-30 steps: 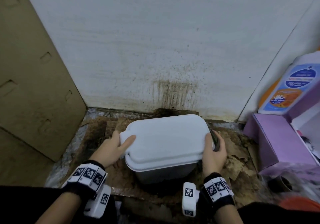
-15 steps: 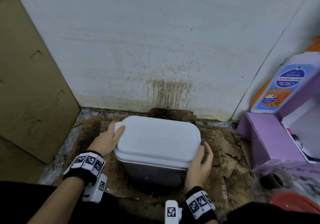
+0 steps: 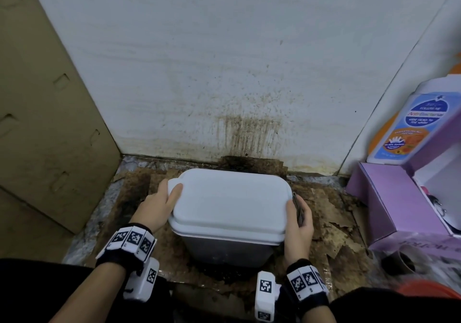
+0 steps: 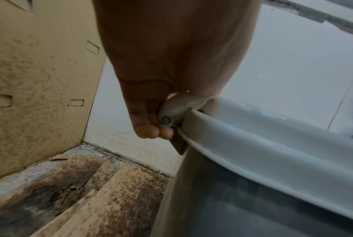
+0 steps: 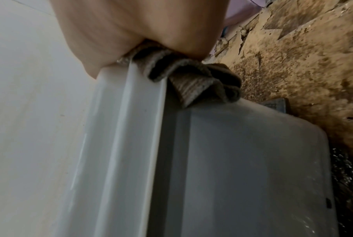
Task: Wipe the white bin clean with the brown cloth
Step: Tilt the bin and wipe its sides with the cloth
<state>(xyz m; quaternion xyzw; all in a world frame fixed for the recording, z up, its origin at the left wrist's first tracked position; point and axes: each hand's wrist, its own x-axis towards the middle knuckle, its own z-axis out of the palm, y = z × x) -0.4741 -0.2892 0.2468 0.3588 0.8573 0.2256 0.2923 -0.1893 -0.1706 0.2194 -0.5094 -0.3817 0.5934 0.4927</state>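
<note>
The white bin (image 3: pixel 229 203) with its lid on stands on stained cardboard against the wall. My left hand (image 3: pixel 157 205) grips the tab at the lid's left end, thumb on top. In the left wrist view its fingers (image 4: pixel 149 128) curl under that tab (image 4: pixel 175 110). My right hand (image 3: pixel 298 228) holds the brown cloth (image 3: pixel 298 205) against the bin's right end. Seen from the right wrist, the bunched cloth (image 5: pixel 191 80) is pinched at the lid's rim (image 5: pixel 120 128), with the bin's grey side (image 5: pixel 242 160) below.
A tall cardboard panel (image 3: pixel 50 98) leans at the left. A purple box (image 3: pixel 389 198) and a bottle with a blue and orange label (image 3: pixel 409 128) stand at the right. A dark round cup (image 3: pixel 399 263) lies near the right front. The wall (image 3: pixel 249 133) carries brown splashes.
The bin has shifted slightly left and turned a little. Both hands have stayed at its ends, the right hand with the cloth sliding a little along the right end.
</note>
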